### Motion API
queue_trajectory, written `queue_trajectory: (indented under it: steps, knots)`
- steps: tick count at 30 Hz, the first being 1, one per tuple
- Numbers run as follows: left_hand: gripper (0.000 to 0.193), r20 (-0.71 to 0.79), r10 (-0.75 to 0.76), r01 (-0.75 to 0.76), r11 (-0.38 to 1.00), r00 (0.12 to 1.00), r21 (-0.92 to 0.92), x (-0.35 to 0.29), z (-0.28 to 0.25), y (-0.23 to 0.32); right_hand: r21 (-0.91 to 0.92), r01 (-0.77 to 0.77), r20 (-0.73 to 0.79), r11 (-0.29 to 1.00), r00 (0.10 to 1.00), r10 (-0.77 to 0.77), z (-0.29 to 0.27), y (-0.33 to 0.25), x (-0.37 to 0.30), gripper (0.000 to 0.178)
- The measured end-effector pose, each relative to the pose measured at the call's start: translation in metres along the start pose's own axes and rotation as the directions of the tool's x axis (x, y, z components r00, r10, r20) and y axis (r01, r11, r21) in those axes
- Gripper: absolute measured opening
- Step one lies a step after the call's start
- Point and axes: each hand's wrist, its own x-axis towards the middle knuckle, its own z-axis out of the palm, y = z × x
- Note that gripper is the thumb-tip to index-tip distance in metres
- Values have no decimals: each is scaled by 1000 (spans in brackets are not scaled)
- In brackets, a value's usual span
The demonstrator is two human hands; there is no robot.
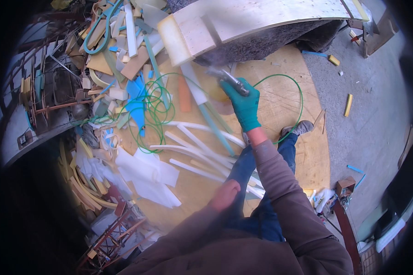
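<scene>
My right hand, in a green glove, is closed around a metallic spray gun. The gun's nozzle end is blurred and points toward the underside of a long, pale wooden panel. A cream foam block covers the panel's left end, and dark grey fluffy material hangs beneath it. A thin green hose loops to the right of the gun hand; more of it lies coiled on the left. Bare and slightly blurred, my left hand is curled in front of my left thigh, with nothing visible in it.
Foam and board offcuts are heaped at the far left. White foam strips and white sheets lie on the tan board around my feet. Yellow scraps dot the grey floor on the right.
</scene>
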Motion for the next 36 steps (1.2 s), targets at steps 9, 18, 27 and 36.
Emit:
queue_trajectory:
  steps: [9,18,27,36]
  knots:
    - [10,-20,-6,6,1000,1000,-6,4,4,4,42,-63,113,997,992,58,11,-4,-5,27]
    - [28,-246,72,-111,983,967,-146,48,5,-28,-95,85,-74,992,993,-92,-73,-37,26,35]
    - [29,-456,-148,143,989,878,-46,75,-63,-46,-613,5,-412,790,851,-325,-376,-121,202,36]
    - [29,-203,-662,294,558,722,-776,4,18,-23,-331,88,-520,940,814,-260,-602,-116,478,31]
